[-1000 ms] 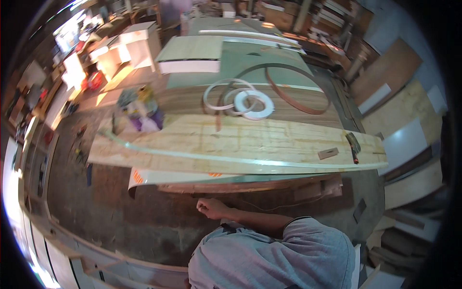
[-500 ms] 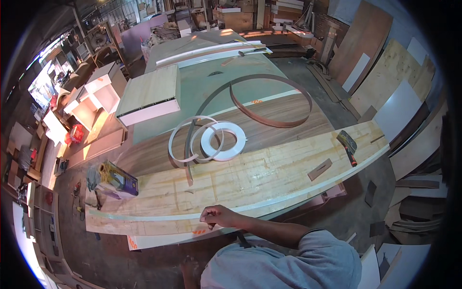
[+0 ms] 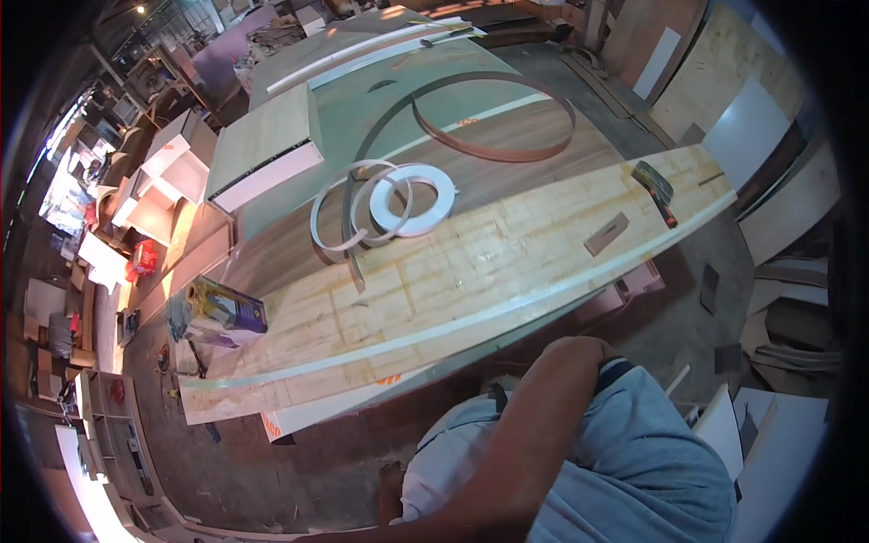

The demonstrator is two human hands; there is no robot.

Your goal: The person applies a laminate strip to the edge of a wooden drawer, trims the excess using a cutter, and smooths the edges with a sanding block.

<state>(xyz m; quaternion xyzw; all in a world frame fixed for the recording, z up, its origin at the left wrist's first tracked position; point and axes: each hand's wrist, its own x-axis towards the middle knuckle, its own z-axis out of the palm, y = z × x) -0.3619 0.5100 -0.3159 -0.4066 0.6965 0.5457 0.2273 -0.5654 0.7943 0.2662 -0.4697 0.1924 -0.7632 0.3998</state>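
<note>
cluttered workshop panels [image 3: 769, 77] are leaning at the right, while a brown wood-grain sheet [image 3: 507, 185] is lying mid-scene. along its near side a long, pale, yellow-stained wooden board [image 3: 453, 281] is resting, a thin whitish strip [image 3: 434, 338] running along the near edge. a purple rectangular tin [image 3: 240, 312] is standing at the board's left end, and a black-bladed tool with a red-and-black handle [image 3: 655, 185] is lying near the right. the bare right forearm [image 3: 525, 434] is meeting the lower edge, its hand lying out of view, so i cannot tell its grip; the left hand [image 3: 390, 484] is showing only as a dark sliver beside the grey shirt [image 3: 652, 443], its grip likewise unclear.
</note>
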